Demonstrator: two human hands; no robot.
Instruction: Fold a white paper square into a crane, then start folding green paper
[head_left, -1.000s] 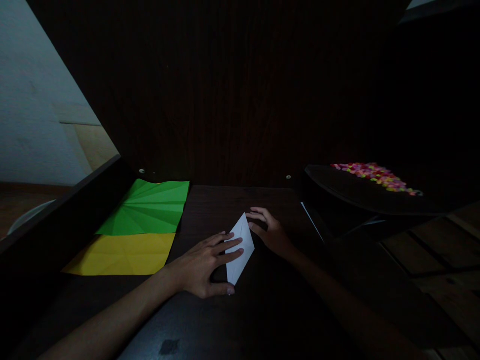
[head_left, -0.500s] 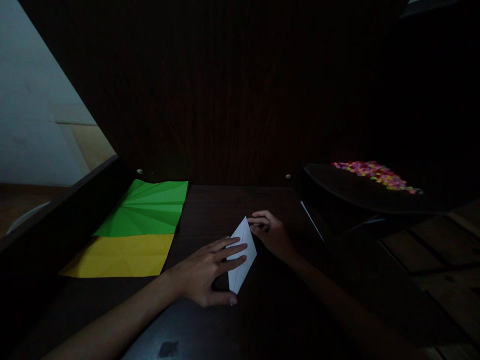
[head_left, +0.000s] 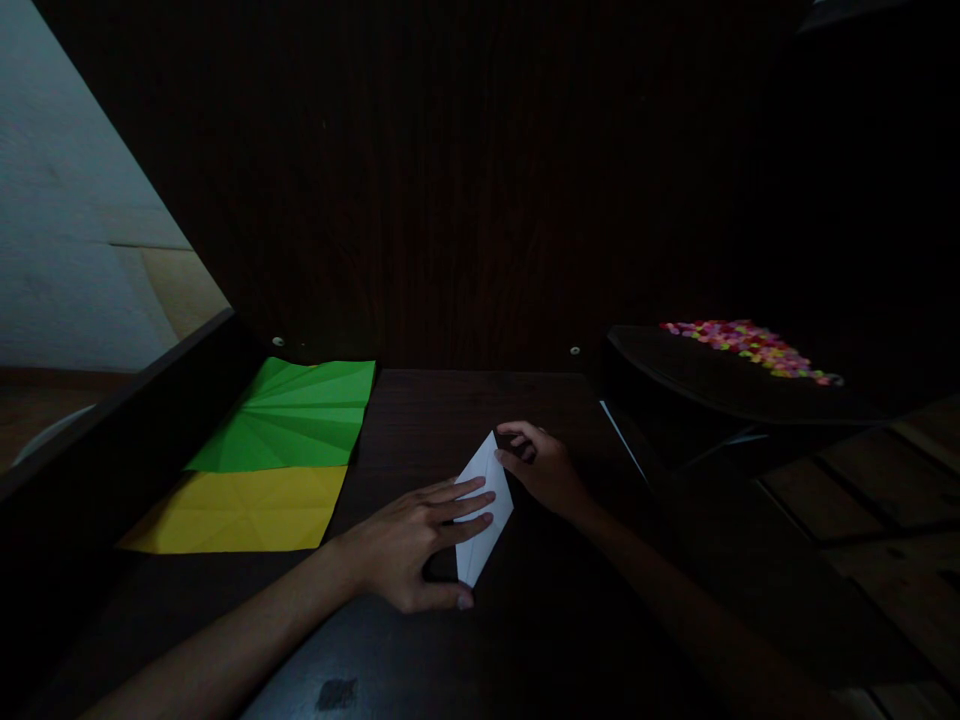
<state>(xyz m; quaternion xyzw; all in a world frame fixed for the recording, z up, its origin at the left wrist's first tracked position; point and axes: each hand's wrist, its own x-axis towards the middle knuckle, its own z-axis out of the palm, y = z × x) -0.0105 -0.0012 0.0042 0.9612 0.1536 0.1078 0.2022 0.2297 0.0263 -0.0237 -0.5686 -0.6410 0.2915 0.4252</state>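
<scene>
A white sheet of paper (head_left: 487,540), folded into a narrow diamond with a crease along its length, lies on the dark wooden surface. My left hand (head_left: 420,540) rests over its left side, fingers spread flat on the paper and the thumb beside the lower tip. At the upper tip, my right hand (head_left: 541,465) has its fingers curled, with the thumb on the paper's right edge and the index finger just beyond the point. The undersides of the right fingers are partly hidden in the dim light.
Creased green paper (head_left: 300,415) overlaps creased yellow paper (head_left: 255,515) at the left. A dark upright panel (head_left: 465,200) rises behind, and a low side board (head_left: 135,390) borders the left. Several small colourful pieces (head_left: 750,350) lie on a dark raised surface at right.
My right thumb has moved onto the paper's upper right edge, and the index finger has shifted slightly up around the tip. The left hand stays almost still.
</scene>
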